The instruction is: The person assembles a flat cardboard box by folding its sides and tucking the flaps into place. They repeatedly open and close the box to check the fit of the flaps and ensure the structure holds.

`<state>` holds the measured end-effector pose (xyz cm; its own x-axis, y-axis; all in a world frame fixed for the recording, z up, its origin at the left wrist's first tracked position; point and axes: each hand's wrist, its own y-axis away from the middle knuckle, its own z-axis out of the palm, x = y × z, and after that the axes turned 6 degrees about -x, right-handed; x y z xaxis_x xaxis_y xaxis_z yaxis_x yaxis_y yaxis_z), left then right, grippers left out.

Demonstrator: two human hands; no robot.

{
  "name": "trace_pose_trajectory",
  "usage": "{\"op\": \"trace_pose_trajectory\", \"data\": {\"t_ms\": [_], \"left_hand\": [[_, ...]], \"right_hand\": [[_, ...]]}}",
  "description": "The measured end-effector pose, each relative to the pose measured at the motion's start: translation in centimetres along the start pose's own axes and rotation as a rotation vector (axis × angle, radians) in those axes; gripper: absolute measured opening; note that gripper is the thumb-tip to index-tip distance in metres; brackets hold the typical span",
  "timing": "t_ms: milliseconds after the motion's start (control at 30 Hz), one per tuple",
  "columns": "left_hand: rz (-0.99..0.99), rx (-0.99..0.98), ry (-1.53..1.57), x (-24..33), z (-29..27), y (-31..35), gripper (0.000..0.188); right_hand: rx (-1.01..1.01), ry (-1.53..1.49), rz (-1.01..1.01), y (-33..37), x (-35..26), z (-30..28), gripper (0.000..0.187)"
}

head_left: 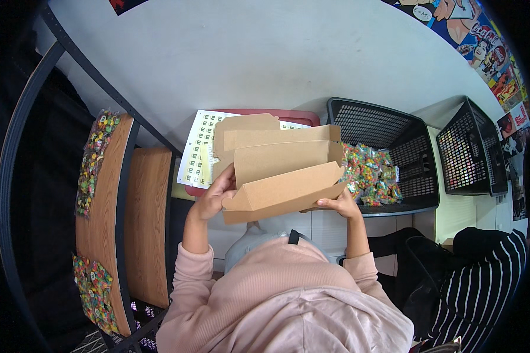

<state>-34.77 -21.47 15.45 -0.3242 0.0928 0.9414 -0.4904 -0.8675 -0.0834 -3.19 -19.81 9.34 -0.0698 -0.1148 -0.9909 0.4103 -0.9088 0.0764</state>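
Observation:
Between my hands I hold a brown cardboard box [282,162], partly folded, its lid flap raised at the far side and its inside bare. My left hand [215,195] grips the left end, with the thumb along the side wall. At the right front corner, my right hand [340,204] holds the box from below, the thumb on its front wall. Behind the box lies a white sheet of printed labels [196,141], partly hidden by it, on a red tray [305,115]. Right of the box, clear bags of colourful candy [371,173] fill part of a black crate.
The black perforated crate [415,159] stands to the right, with another black basket [462,147] beyond it. On the left, a wooden shelf [103,235] in a dark metal frame bears more candy bags [97,291]. A person in a striped top [483,282] is at the lower right.

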Motion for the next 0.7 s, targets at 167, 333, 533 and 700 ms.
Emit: {"op": "trace_pose_trajectory", "data": {"t_ms": [167,333,533,700], "left_hand": [[-0.012,0.029,-0.456,-1.8,0.5,0.7,0.068],[-0.322,-0.028,0.118,-5.8,-3.1,3.5,0.056],[-0.318,-0.015,0.28,-9.2,-1.2,6.2,0.046],[-0.231,0.235,0.635,-9.8,1.3,6.9,0.035]], "right_hand": [[-0.006,-0.017,0.012,0.4,-0.3,-0.1,0.041],[-0.005,0.024,-0.011,1.4,0.9,-1.3,0.036],[-0.047,-0.044,0.217,4.0,1.7,-1.0,0.031],[0.056,0.014,0.228,5.2,1.5,0.1,0.027]]}}
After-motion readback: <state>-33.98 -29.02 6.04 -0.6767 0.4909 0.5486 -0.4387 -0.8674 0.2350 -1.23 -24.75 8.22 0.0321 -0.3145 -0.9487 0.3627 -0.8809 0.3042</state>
